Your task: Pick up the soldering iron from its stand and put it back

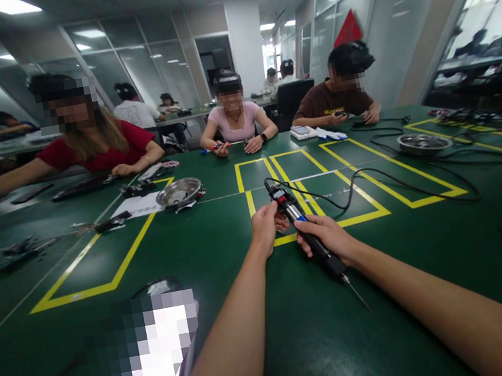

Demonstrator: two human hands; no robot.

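A corded electric screwdriver (322,248) with a black and silver body is held between my hands above the green table (235,320). Its thin bit points down toward me and to the right. My right hand (325,236) is wrapped around the middle of the body. At the cable end, my left hand (268,227) has its thumb and fingers pinched near a small red part. What exactly those fingers grip there is partly hidden. From that end the black cable (352,186) loops away to the right across the table.
Yellow tape outlines (367,216) mark the table. Metal bowls stand on it, one left (178,192) and another right (424,143). A pixelated bright-screened device (157,347) lies at the near left. Tools and parts (22,253) lie far left. Several people sit opposite.
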